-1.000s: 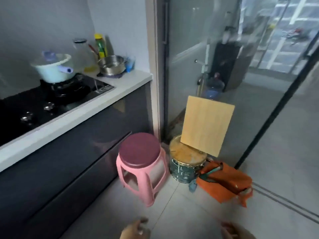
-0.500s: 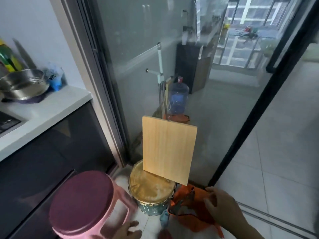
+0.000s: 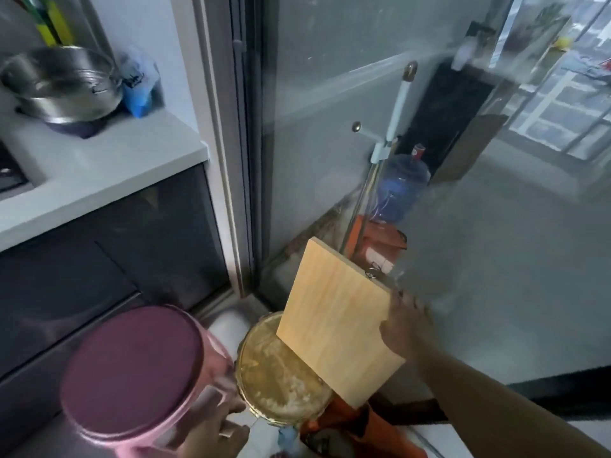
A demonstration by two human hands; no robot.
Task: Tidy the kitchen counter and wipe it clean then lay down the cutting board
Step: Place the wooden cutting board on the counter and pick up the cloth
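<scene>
Fingers [image 3: 401, 301] of the right hand [image 3: 404, 328] are curled over the upper right edge of the wooden cutting board [image 3: 334, 325], with the thumb laid against its front face, so the board is gripped at that side. The board is stood on edge on the lid of a paint can [image 3: 281, 385] on the floor and is leaned back toward the glass sliding door [image 3: 330, 127]. Its broad face is turned up toward the camera. Its longer sides are run from the can upward and slightly to the right, and its lower right corner is hung out past the can, above an orange bag [image 3: 350, 431].

The left hand [image 3: 215, 431] is seen low in the view, between the pink stool [image 3: 132, 368] and the can; whether anything is held by it cannot be told through the blur.

On the white counter [image 3: 99, 166] at upper left a steel pot [image 3: 62, 87] is set. Behind the glass a blue water bottle [image 3: 400, 186] is stood.
</scene>
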